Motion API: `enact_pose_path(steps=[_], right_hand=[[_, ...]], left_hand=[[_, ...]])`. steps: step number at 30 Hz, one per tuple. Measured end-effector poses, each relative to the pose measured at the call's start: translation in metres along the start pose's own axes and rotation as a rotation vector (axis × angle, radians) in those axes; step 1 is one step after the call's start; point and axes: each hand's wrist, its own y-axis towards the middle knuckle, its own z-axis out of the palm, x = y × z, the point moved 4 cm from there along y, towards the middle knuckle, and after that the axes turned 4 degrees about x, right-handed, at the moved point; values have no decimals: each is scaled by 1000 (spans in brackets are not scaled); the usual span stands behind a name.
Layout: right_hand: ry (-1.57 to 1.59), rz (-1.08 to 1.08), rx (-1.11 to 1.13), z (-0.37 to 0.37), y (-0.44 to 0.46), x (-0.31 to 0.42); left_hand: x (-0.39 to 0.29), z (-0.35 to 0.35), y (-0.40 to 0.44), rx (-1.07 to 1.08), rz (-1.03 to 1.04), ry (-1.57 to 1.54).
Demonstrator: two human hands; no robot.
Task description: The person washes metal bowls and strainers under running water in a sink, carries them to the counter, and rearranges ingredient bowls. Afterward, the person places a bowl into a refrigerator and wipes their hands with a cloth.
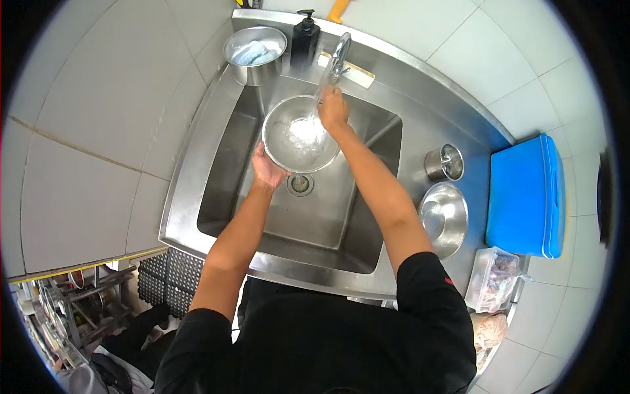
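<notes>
Over the sink, my left hand [268,169] grips the lower left rim of a round metal bowl [279,146], which holds water and bright glare. My right hand [333,110] is at the bowl's upper right side, just below the chrome faucet [339,58]. Its fingers are curled, and what they hold, if anything, is hidden. Water runs down beside these fingers into the bowl. Below the bowl, the drain [300,185] shows in the floor of the steel sink [308,220].
A metal pot [256,71] with a pale cloth and a black pump bottle [304,44] stand behind the sink. To the right are a small metal cup [444,162], another metal bowl [443,220], a blue cooler box [522,197] and a plastic container [491,281].
</notes>
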Motion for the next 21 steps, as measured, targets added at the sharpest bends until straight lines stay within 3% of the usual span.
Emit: enact_pose_path(steps=[2, 9, 15, 17, 21], right_hand=[[-27, -27, 92, 3, -2, -3], [-75, -110, 82, -15, -12, -4], [211, -198, 16, -13, -17, -9], [101, -149, 196, -11, -17, -5], [45, -177, 350, -20, -13, 7]], left_hand=[[6, -4, 0, -67, -9, -22], [29, -7, 6, -74, 1, -98], [13, -12, -7, -132, 69, 23], [3, -19, -11, -128, 59, 35], [0, -20, -27, -25, 5, -40]])
